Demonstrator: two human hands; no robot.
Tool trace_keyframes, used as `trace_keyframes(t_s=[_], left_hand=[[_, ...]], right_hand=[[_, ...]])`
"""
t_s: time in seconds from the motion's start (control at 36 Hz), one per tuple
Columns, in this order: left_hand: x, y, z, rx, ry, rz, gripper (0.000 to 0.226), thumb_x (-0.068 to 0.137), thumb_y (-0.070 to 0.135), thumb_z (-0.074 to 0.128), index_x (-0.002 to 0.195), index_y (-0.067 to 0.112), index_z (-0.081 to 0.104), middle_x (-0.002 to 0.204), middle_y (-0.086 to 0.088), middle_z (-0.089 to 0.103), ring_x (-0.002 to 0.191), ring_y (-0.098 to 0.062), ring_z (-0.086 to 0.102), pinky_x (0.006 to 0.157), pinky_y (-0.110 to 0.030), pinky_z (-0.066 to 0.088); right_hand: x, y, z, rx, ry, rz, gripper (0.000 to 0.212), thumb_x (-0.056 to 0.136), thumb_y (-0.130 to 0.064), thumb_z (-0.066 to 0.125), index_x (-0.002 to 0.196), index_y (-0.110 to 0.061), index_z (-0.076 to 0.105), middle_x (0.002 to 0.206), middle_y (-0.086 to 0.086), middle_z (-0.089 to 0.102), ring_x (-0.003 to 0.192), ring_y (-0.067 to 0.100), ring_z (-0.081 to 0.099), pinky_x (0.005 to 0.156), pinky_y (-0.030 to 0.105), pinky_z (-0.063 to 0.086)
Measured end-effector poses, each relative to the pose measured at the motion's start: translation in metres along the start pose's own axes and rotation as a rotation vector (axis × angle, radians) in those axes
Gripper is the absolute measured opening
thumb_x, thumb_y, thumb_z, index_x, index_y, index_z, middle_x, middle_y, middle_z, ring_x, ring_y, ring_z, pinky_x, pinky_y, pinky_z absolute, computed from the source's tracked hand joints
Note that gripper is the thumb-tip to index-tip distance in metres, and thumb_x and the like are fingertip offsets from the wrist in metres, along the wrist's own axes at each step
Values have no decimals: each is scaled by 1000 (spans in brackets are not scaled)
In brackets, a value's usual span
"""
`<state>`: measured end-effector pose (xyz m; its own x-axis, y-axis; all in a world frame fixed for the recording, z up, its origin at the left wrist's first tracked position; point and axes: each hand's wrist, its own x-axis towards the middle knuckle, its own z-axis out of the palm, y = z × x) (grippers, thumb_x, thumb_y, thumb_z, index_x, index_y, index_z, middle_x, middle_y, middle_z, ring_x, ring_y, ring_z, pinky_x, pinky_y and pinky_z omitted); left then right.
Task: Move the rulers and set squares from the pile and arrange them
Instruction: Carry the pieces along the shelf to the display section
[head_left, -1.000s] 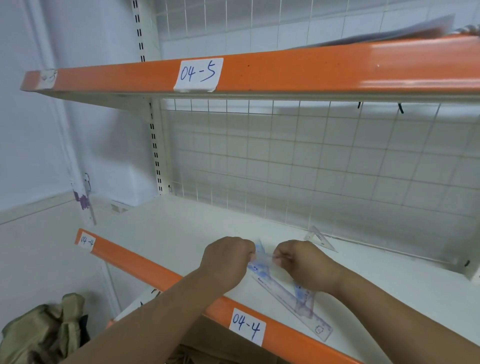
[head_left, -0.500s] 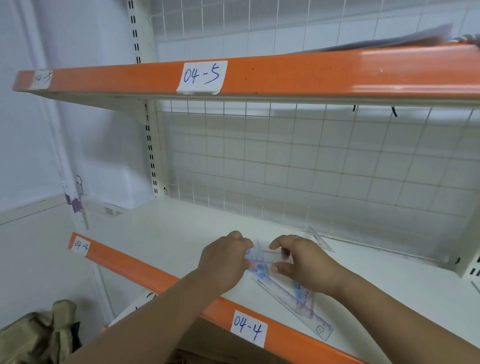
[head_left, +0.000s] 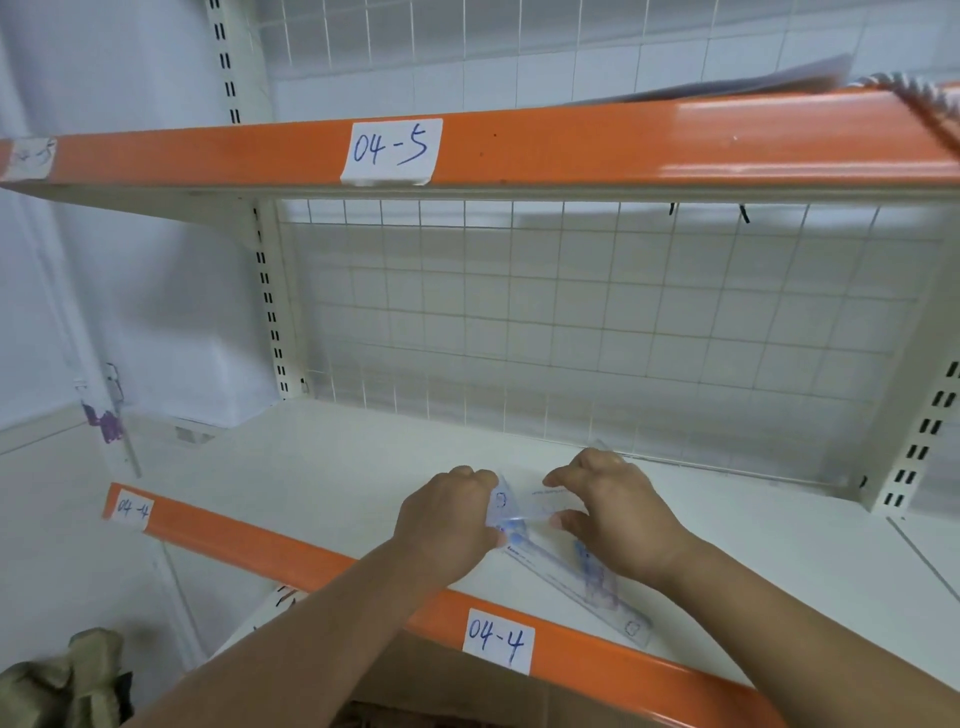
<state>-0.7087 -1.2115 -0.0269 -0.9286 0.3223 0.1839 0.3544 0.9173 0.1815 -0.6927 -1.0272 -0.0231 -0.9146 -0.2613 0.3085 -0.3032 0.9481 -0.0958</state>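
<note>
Shelf (head_left: 311, 467) marked 04-4 carries, near its front edge, a long ruler (head_left: 571, 577) lying aslant and over its far end a clear set square (head_left: 519, 506), which I see my left hand (head_left: 447, 525) and right hand (head_left: 618, 514) pinching with curled fingers, so I judge the separating step underway, with lifting it clear and laying it apart next.

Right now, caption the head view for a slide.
Left hand and right hand pinch a set square over the ruler, shelf 04-4.
</note>
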Motion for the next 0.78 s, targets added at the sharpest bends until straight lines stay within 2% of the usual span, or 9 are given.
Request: trace_keyframes(t_s=[0.19,0.36,0.44,0.53,0.58,0.69,0.78], left_hand=[[-3,2,5,-25,-8,50,45,88,33,63,128,21,46,121,1,54,111,-18,53,83,-28,44],[-2,8,15,20,-16,114,18,92,15,51,110,14,56,110,-2,58,99,-20,57,79,-30,47],[-1,15,21,36,-27,141,18,92,7,46,102,13,59,103,-2,59,88,-19,57,72,-30,47],[-1,26,28,68,-41,177,14,92,5,44,90,16,53,87,0,54,79,-19,54,61,-26,38],[1,36,30,83,-49,200,16,92,5,44,90,18,53,85,0,53,82,-20,58,61,-26,36],[4,59,32,77,-54,228,16,93,8,43,98,15,56,101,-3,61,93,-21,60,62,-26,37],[4,78,35,67,-75,251,17,94,11,42,102,12,57,100,-4,58,96,-23,59,65,-28,38]], right_hand=[[-16,1,1,-65,-5,102,41,94,-37,51,134,-34,48,128,-6,49,123,17,42,102,30,25],[-37,7,-1,-72,-35,190,42,93,-32,51,135,-32,48,130,-4,49,123,19,42,101,29,27],[-50,12,-2,-79,-43,227,42,93,-29,50,135,-32,48,129,-3,50,123,20,43,99,29,27],[-62,19,-5,-74,-36,261,41,93,-28,50,134,-32,49,129,-3,51,122,20,44,99,30,28],[-70,25,-8,-82,-31,280,41,93,-29,51,134,-32,49,129,-3,51,121,20,45,99,30,29],[-88,42,-15,-103,-21,328,41,94,-33,52,135,-31,48,129,-3,51,121,20,45,99,30,30],[-104,56,-21,-102,-7,365,42,94,-33,52,135,-30,49,130,-3,51,121,20,45,100,30,30]])
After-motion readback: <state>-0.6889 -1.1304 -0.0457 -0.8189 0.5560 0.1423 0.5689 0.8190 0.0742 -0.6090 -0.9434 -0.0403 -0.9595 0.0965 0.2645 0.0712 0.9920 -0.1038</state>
